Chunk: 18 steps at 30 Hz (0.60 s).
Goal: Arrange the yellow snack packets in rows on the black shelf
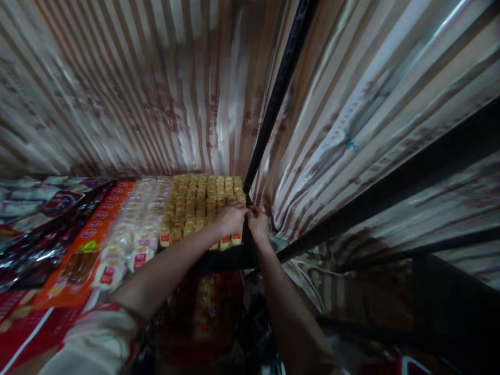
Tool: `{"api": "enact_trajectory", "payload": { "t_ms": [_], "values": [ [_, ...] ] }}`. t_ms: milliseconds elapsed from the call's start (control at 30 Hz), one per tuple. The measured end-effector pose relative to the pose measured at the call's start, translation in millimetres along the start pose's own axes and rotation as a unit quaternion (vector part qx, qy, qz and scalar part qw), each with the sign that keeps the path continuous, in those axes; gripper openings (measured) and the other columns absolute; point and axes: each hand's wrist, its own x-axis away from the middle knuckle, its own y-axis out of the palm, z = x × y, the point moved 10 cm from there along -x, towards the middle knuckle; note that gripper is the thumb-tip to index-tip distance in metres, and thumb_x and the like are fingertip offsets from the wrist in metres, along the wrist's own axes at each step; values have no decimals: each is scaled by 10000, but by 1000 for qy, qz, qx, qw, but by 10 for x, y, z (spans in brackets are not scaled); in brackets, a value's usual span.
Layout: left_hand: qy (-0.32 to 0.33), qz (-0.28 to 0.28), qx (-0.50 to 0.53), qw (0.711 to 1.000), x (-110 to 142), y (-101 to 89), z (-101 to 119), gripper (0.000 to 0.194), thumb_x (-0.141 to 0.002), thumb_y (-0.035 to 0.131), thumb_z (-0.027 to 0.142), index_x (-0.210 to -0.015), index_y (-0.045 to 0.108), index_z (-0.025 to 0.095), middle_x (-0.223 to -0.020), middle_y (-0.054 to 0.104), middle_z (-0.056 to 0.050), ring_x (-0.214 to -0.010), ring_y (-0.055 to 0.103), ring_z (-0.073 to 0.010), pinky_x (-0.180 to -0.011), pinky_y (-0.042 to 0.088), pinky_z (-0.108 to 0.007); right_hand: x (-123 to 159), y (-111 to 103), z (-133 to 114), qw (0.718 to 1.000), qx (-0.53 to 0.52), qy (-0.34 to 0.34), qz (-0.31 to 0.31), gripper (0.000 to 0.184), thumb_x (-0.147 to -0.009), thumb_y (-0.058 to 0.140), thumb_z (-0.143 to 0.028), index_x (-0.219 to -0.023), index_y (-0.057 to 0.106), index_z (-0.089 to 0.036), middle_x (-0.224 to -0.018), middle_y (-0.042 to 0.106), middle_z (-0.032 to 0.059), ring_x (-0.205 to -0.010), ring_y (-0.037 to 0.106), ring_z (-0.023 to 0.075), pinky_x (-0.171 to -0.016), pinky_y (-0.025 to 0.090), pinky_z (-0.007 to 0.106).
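My left hand (233,218) reaches over the front right part of the rows of yellow-wrapped snack packs (199,200). My right hand (258,224) is just beside it, at the right edge of the shelf. The fingertips of both hands are pinched together and almost meet, close to the foot of a black upright post (269,114). Whatever lies between the fingers is too small and dim to make out. White-wrapped packs (142,208) stand in rows left of the yellow ones.
An orange snack bag (84,250) and dark glossy packets (47,219) lie farther left. Striped plastic sheeting (175,94) hangs behind and to the right. A thick dark bar (375,192) slants across the right side. More goods (207,302) sit below the shelf, in shadow.
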Motion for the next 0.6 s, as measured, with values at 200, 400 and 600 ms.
{"api": "enact_trajectory", "payload": {
  "t_ms": [200, 400, 600],
  "values": [
    [21, 43, 112, 993, 460, -106, 356, 368, -811, 358, 68, -1103, 567, 146, -1185, 595, -77, -1097, 540, -159, -993, 413, -288, 468, -440, -357, 994, -60, -64, 60, 326, -801, 386, -241, -967, 640, -123, -994, 668, 116, -933, 593, 196, -895, 432, 346],
    [0, 65, 199, 978, 1196, -99, 528, 285, -828, 337, 99, -959, 579, 175, -1042, 628, -67, -1013, 560, -148, -936, 441, -274, 1383, -492, -459, 990, -92, -93, 45, 305, -806, 350, -214, -926, 626, -164, -927, 649, 85, -874, 598, 178, -823, 469, 307],
    [-115, -8, 207, 972, 1940, 574, 220, 230, -807, 359, 114, -812, 574, 193, -862, 627, -40, -835, 580, -148, -805, 457, -263, 2202, 174, -4, 992, -27, -16, -126, 272, -771, 386, -217, -842, 648, -212, -851, 677, 67, -831, 618, 198, -779, 476, 293]
  ]
}}
